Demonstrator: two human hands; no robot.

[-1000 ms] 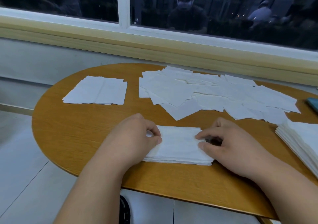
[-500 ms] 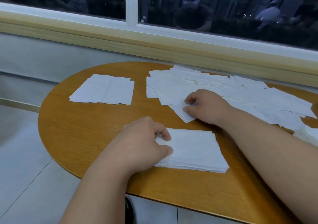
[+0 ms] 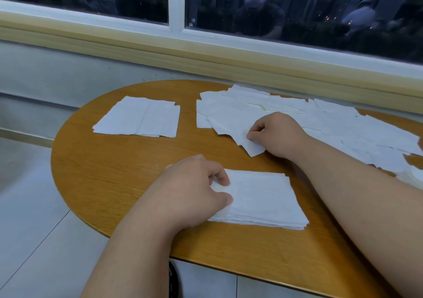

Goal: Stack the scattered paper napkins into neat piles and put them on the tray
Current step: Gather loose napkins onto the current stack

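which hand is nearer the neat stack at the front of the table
Left. The left hand holds the neat stack by its left edge; the right hand is beyond it, pinching a loose napkin farther back.

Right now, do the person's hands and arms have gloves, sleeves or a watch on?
No. The left hand and right hand are bare, with no gloves or rings showing. Both forearms are bare too: no sleeves, watch or bracelet in view.
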